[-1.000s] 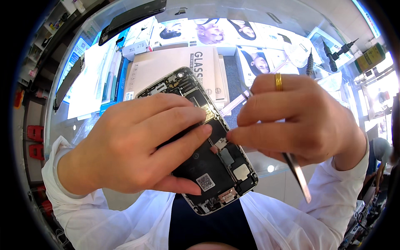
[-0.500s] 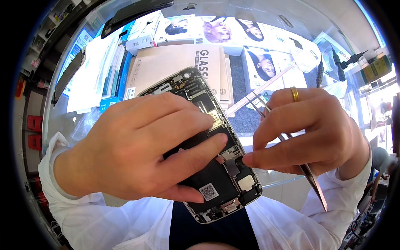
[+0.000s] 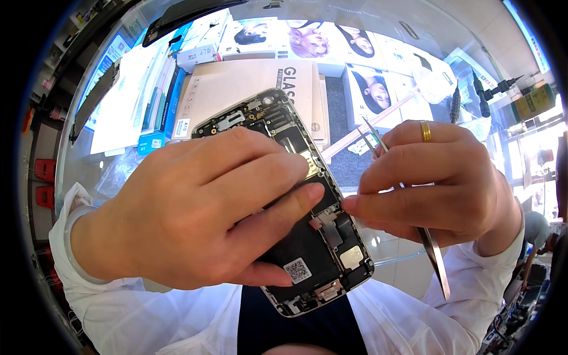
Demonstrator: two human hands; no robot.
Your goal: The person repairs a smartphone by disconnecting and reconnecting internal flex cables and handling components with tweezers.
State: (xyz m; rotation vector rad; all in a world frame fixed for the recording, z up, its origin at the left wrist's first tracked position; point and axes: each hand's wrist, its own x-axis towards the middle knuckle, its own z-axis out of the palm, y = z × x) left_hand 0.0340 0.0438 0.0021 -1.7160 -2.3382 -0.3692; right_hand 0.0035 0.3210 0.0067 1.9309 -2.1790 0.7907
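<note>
An opened smartphone with its inner parts bare hangs tilted in front of me, above the glass counter's near edge. A black battery, metal shields and small connectors show inside it. My left hand lies across the phone and is closed on it, covering its left side and part of the middle. My right hand grips metal tweezers, their pointed tips up and apart with nothing between them. The right thumb and forefinger are pinched at the phone's right edge; whether they hold a tiny part is hidden.
A beige flat box lies beyond the phone. White boxes with portraits stand behind it. Blue boxes and a dark phone screen are at left. Screwdrivers stand at right; a pink strip crosses the grey mat.
My right fingertips have moved slightly up and left along the phone's edge. The tweezers have swung a little more upright. My left hand still holds the phone, nearly unmoved.
</note>
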